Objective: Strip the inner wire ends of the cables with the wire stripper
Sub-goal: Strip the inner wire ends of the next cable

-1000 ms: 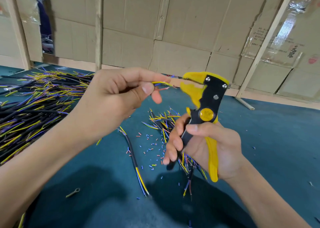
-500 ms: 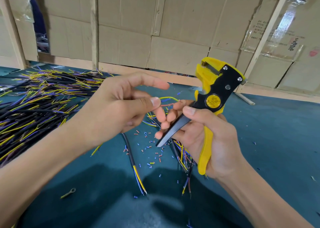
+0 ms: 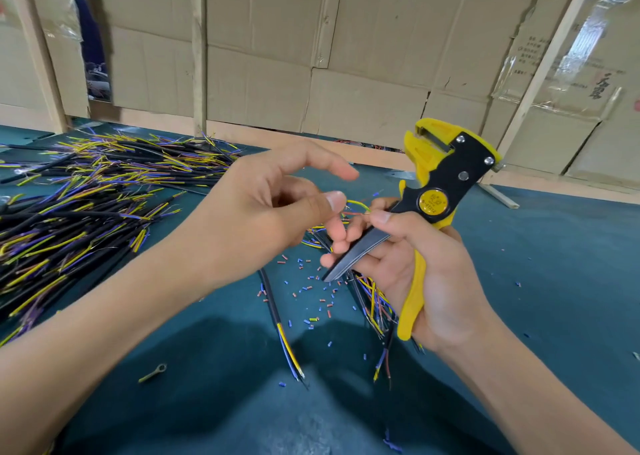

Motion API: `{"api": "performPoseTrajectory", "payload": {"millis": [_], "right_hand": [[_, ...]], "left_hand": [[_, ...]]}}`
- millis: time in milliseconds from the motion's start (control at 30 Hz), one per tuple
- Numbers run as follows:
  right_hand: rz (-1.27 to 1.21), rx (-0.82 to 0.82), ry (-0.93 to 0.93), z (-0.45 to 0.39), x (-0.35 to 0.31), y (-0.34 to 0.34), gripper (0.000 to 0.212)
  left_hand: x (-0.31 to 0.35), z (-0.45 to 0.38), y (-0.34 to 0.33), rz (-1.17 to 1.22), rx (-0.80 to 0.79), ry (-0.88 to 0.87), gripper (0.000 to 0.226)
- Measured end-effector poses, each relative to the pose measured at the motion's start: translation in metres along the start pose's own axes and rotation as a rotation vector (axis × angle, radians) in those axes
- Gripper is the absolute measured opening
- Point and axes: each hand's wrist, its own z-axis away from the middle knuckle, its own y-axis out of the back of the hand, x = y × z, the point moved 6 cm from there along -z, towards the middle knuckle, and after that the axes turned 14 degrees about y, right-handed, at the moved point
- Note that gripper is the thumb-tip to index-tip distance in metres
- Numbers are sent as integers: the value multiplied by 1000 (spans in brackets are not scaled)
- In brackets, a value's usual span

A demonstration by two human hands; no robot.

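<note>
**Fine wires sorted by fingertip as stripper waits upright**

The cable in hand shows only as thin inner wires (image 3: 356, 205), a yellow-green loop and a red strand, pinched between the thumb and fingers of the left hand (image 3: 263, 212), its index finger held out straight above. The right hand (image 3: 415, 264) reaches its thumb and fingertips to the same strands while its palm and lower fingers hold the yellow-and-black wire stripper (image 3: 440, 191), head tipped up and away, jaws holding nothing. Held so, the tool appears parked so that both hands can separate one wire before it goes into the jaws.

On the blue-green table (image 3: 554, 281) below, a small bunch of cables (image 3: 374, 302) lies under the right hand, and one single cable (image 3: 277, 319) lies just left of it. Snipped bits of insulation (image 3: 311, 285) are scattered between them. A large heap of cables (image 3: 86, 205) fills the left side, well apart, likely the sorted stock. No bin or tray shows; everything lies loose. Cardboard panels (image 3: 346, 56) wall the back.
</note>
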Motion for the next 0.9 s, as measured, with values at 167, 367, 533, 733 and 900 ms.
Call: {"api": "performPoseTrajectory", "payload": {"millis": [167,367,533,733,900], "right_hand": [[6,51,4,1,2,0,12],[61,100,34,-1,5,3,7],[177,230,18,-3,7,19,18],[214,469,-122,-11,-5,63,19],[190,591,-241,-10,-13,85,14]], "left_hand": [[2,4,-4,-204,132,-119,14],[-2,6,-5,-356,300,-101,15],[-10,3,-6,-611,339,-194,17],[-34,-6,16,-826,288,-108,19],[-62,-11,32,-1014,310,174,19]]}}
